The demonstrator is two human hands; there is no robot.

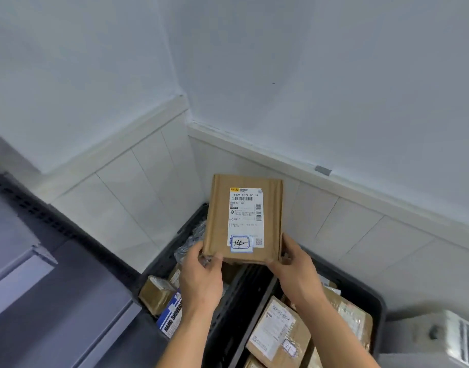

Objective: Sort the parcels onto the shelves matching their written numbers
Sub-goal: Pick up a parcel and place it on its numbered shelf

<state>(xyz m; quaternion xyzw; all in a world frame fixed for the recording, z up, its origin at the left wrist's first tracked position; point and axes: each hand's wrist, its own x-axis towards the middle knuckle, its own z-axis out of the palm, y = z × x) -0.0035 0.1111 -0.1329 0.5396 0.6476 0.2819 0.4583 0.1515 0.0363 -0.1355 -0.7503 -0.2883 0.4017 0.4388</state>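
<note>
A flat brown cardboard parcel [217, 221] is held up over two black crates, its white shipping label facing me with a handwritten "14" in a blue box at the bottom. My left hand [200, 280] grips its lower left corner. My right hand [294, 266] grips its lower right corner. The left crate [159, 264] holds small taped boxes, a silver bag and a blue-and-white carton. The right crate [371, 296] holds several brown parcels, one [278, 333] marked "11".
White tiled walls meet in a corner right behind the crates. A grey metal shelf [23, 269] with a perforated dark post stands at the left. A white ribbed device [464, 338] sits at the lower right edge.
</note>
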